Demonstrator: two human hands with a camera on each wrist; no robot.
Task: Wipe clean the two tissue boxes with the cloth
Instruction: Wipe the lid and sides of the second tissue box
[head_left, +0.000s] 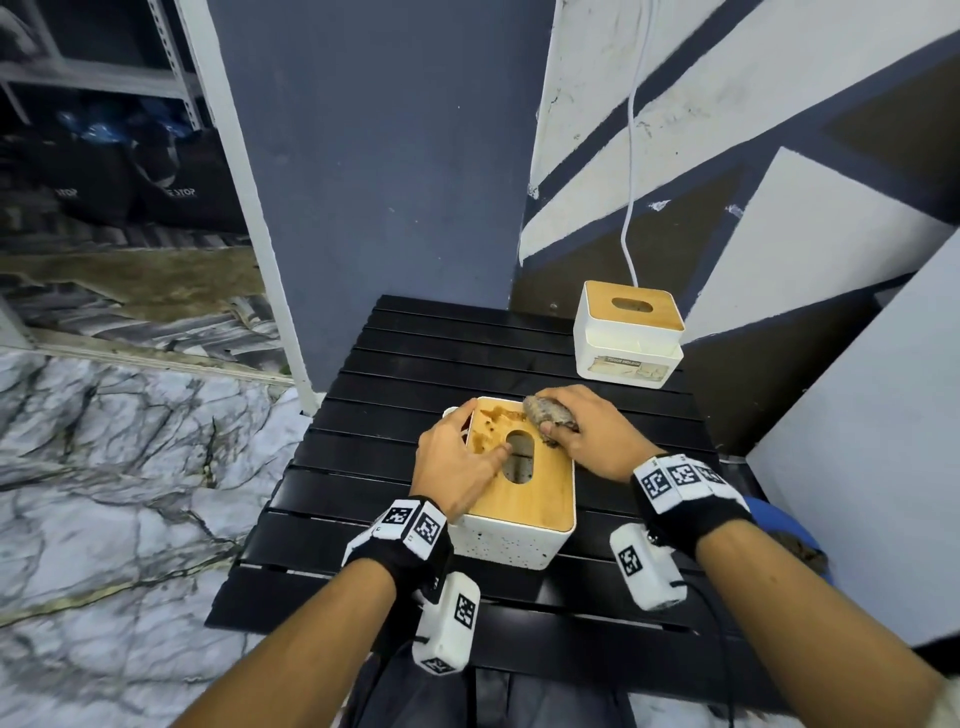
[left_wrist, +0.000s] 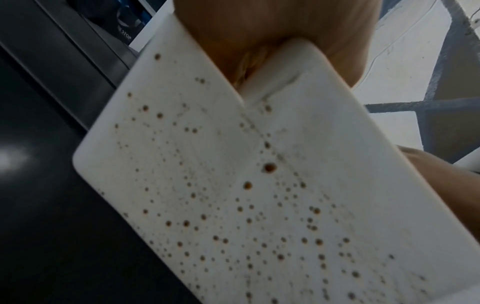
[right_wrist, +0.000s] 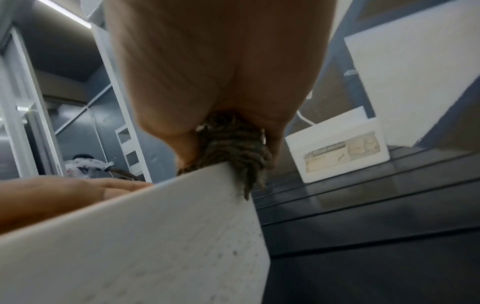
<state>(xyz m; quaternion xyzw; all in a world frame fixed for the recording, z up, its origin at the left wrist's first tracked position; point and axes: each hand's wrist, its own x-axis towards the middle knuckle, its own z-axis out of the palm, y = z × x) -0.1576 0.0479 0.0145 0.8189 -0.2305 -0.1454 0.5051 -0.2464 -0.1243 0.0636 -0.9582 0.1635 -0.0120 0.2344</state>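
Observation:
The near tissue box (head_left: 524, 493), white with a wooden lid, stands on the black slatted table (head_left: 415, 364). Brown smears lie on the far left of its lid, and brown spots dot its white side (left_wrist: 233, 205). My left hand (head_left: 457, 457) grips the box's left side, thumb lying on the lid by the slot. My right hand (head_left: 587, 436) holds a bunched brownish cloth (head_left: 540, 408) and presses it on the lid's far right corner; the cloth (right_wrist: 233, 152) hangs over the box's edge (right_wrist: 130, 246). The second tissue box (head_left: 628, 332) stands apart at the table's far right corner.
A white cable (head_left: 631, 156) hangs down the wall behind the second box (right_wrist: 337, 150). A blue round object (head_left: 779, 519) sits low beside the table's right edge. Walls close in at the back and right; marble floor lies to the left.

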